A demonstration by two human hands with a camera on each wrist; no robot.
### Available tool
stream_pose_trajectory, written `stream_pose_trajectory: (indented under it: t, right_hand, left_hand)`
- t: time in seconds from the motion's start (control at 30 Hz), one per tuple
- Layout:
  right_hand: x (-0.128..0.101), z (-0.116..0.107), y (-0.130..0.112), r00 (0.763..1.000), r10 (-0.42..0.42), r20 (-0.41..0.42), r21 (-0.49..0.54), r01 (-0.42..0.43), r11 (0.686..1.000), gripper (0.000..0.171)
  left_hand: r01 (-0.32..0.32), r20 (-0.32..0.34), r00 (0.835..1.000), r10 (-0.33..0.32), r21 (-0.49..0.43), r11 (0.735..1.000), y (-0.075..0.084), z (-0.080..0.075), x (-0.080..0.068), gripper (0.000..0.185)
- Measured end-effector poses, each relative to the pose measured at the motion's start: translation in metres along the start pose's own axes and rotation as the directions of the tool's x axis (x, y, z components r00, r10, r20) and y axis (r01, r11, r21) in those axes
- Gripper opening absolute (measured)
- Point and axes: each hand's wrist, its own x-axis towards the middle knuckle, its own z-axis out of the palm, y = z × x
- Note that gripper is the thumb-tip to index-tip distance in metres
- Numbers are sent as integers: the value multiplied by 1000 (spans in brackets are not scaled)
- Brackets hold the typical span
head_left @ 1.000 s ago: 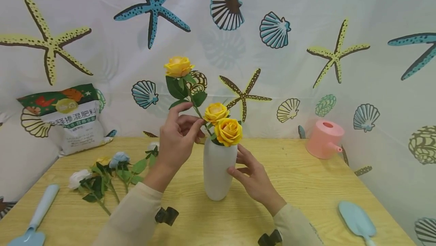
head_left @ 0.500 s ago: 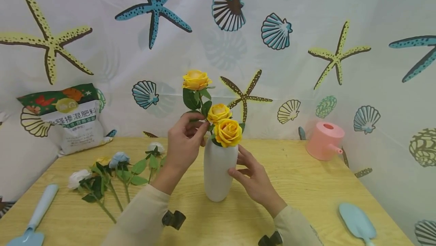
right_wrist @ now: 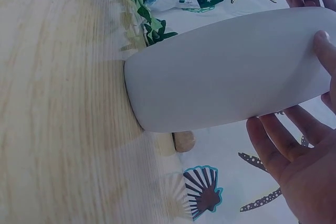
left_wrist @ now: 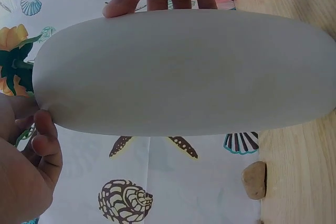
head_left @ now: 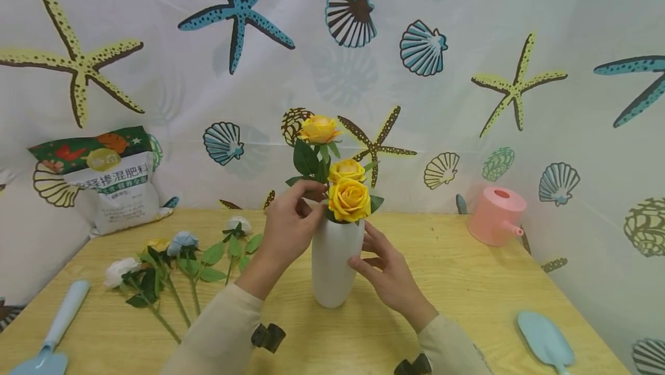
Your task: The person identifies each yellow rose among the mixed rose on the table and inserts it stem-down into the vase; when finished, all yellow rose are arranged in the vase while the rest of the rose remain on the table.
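A white vase stands upright on the table, with two yellow roses at its mouth. My left hand pinches the stem of a third, taller yellow rose right at the vase's rim. That stem is mostly hidden behind the fingers. My right hand holds the vase from the right, thumb in front and fingers behind. In the right wrist view, the right hand has its thumb and fingertips on opposite sides of the vase wall. The left wrist view shows the vase's smooth side up close.
Several loose roses lie at left, among them a white rose and a blue rose. Behind them leans a fertilizer bag. A pink watering can stands back right. Light-blue trowels lie left and right.
My left hand has moved right and slightly down with the tall rose, bringing its stem upright over the vase mouth. The right hand keeps its hold on the vase.
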Motion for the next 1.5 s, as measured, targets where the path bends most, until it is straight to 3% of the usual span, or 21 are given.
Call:
stream_pose_trajectory:
  t: [0.5, 0.67, 0.83, 1.0, 1.17, 1.33, 1.5]
  right_hand:
    - [1, 0, 0, 999, 37, 1, -13, -37, 999, 74]
    - [1, 1, 1, 1000, 29, 1, -17, -29, 999, 73]
    - [1, 2, 0, 1000, -4, -3, -24, 4, 1000, 72]
    - [1, 2, 0, 1000, -12, -8, -30, 12, 999, 71]
    - [1, 3, 0, 1000, -8, -8, -25, 8, 1000, 71]
    - [1, 4, -1, 1000, 2, -10, -19, -3, 1000, 71]
    - [0, 5, -1, 1000, 5, -12, -25, -5, 1000, 71]
  left_hand:
    - [-29, 51, 998, 25, 78, 997, -1, -4, -1, 22]
    - [24, 77, 996, -34, 121, 992, 0, -4, 0, 20]
    - [61, 93, 993, -71, 102, 993, -2, -4, -1, 16]
    - [14, 47, 999, -16, 25, 1000, -9, -9, -7, 14]
    - [-47, -31, 999, 45, -56, 997, -22, -22, -16, 9]
    - [14, -86, 996, -21, -76, 997, -34, -44, -28, 10]
    - [181, -148, 971, -186, -48, 982, -51, -72, -41, 11]
